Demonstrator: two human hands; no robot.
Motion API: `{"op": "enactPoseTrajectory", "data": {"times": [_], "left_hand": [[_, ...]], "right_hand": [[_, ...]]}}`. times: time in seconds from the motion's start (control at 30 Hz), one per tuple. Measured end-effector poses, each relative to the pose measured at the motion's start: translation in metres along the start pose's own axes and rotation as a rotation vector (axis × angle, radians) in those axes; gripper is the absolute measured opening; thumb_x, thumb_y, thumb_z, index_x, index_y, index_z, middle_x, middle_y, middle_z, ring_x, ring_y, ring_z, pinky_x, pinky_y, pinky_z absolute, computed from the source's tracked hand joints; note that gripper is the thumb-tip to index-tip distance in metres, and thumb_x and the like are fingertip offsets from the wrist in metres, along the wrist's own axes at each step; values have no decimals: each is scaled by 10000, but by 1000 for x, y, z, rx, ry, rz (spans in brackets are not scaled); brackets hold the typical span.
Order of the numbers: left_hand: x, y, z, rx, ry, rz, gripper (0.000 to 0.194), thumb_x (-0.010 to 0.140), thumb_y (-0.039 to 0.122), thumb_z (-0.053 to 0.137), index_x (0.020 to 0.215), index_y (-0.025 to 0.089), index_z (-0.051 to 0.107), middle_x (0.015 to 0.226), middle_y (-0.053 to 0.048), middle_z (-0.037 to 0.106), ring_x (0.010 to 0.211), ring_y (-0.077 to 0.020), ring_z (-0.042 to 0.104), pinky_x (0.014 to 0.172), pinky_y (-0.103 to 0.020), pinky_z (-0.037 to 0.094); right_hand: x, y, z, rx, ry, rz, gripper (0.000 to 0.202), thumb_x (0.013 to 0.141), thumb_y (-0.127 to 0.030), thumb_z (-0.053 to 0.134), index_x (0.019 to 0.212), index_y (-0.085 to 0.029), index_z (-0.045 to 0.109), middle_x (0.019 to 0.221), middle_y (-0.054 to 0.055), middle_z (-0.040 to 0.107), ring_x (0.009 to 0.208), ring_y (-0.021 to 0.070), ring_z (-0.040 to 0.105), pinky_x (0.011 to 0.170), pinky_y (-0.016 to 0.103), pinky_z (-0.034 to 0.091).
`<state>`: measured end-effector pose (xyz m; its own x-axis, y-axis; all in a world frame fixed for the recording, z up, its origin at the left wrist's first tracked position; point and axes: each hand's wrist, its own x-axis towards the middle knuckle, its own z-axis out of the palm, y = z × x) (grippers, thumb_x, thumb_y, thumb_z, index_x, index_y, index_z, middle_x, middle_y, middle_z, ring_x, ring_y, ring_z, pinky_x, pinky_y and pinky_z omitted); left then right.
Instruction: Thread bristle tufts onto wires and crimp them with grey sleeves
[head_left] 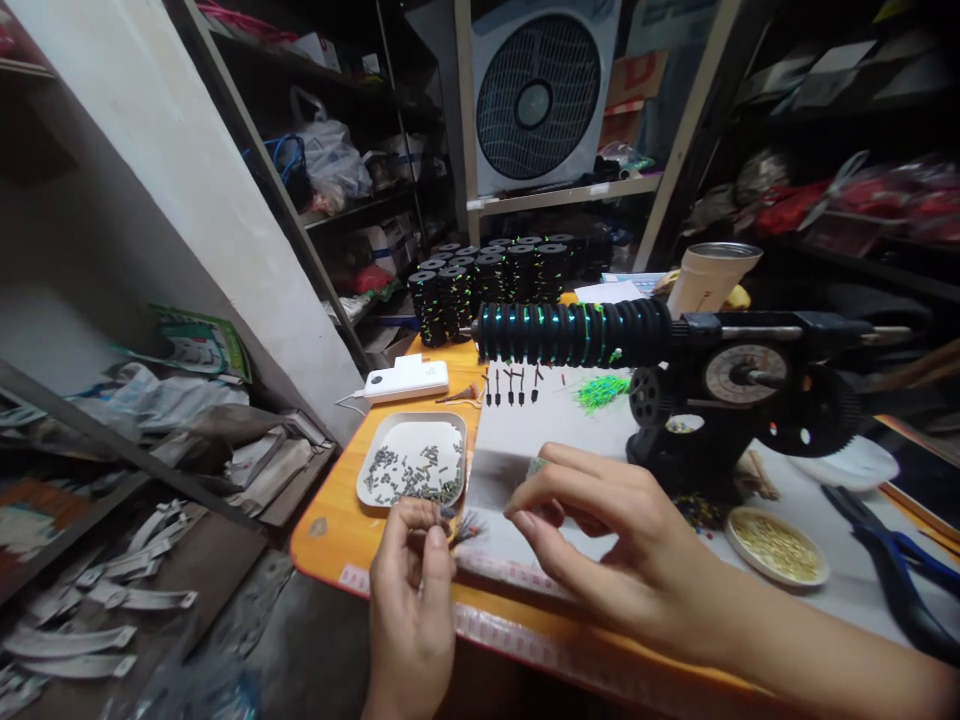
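Left hand: we see this hand (412, 590) pinched closed, thumb against fingers, on a bundle of thin dark strands (471, 530).
Right hand: this hand (592, 510) is curled, a narrow gap between thumb and fingers; we cannot tell whether it holds anything.
White tray: the tray (391, 436), with small grey pieces, sits just beyond our left hand on the orange surface (326, 520).
Black geared machine: this machine (806, 360) stands beyond our right forearm.
Strand bundle: it pokes from our left hand towards the right, apart from it.
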<state>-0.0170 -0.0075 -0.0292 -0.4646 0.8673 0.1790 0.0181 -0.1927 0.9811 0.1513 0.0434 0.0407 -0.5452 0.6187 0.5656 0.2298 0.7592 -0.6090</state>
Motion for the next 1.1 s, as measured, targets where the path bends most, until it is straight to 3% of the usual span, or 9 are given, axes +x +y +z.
{"op": "enactPoseTrajectory", "data": {"times": [0.1, 0.23, 0.4, 0.53, 0.67, 0.93, 1.1], "left_hand": [[-2, 1, 7, -154, -82, -85, 247, 898, 446, 616, 830, 215, 561, 700, 34, 516, 527, -101, 434, 503, -216, 382], [5, 0, 11, -23, -217, -138, 197, 946, 404, 561, 883, 218, 545, 679, 43, 528, 586, -123, 469, 560, -230, 407], [22, 1, 6, 112, -268, -125, 122, 933, 284, 601, 842, 203, 594, 689, 22, 583, 669, -147, 523, 643, -245, 392], [28, -1, 5, 58, -359, -161, 197, 949, 339, 570, 808, 202, 567, 695, 18, 579, 644, -144, 509, 624, -258, 401], [30, -9, 7, -25, -358, -174, 216, 957, 358, 557, 806, 215, 502, 644, 55, 494, 595, -116, 431, 577, -230, 375], [32, -19, 11, -104, -303, -172, 230, 950, 393, 566, 829, 230, 458, 620, 76, 455, 495, -84, 323, 455, -205, 242], [32, -18, 4, -56, -266, -142, 234, 980, 401, 496, 824, 246, 415, 626, 81, 416, 502, -101, 329, 473, -222, 263]], "right_hand": [[-1, 2, 3, -38, 47, -21, 121, 908, -109, 555, 856, -151, 656, 712, -1, 515, 631, 121, 488, 564, 234, 382], [0, 6, 2, -37, 24, -10, 120, 912, -117, 576, 866, -137, 685, 719, -2, 495, 633, 118, 481, 570, 230, 371], [2, 11, -2, -137, -147, 102, 147, 935, -153, 561, 860, -143, 688, 767, 22, 537, 685, 142, 517, 618, 254, 381], [0, 14, 1, -280, -341, 81, 141, 935, -154, 557, 853, -149, 672, 857, 48, 584, 735, 154, 547, 634, 256, 402], [-2, 24, 11, -382, -460, -44, 128, 928, -136, 562, 831, -162, 640, 849, 28, 630, 748, 159, 555, 593, 260, 372], [-3, 41, 22, -484, -541, -118, 129, 886, -78, 585, 792, -152, 633, 753, 44, 677, 731, 199, 546, 601, 301, 384], [-1, 42, 23, -507, -555, -162, 159, 879, -47, 574, 772, -153, 624, 713, 40, 663, 688, 195, 514, 609, 309, 386]]}}
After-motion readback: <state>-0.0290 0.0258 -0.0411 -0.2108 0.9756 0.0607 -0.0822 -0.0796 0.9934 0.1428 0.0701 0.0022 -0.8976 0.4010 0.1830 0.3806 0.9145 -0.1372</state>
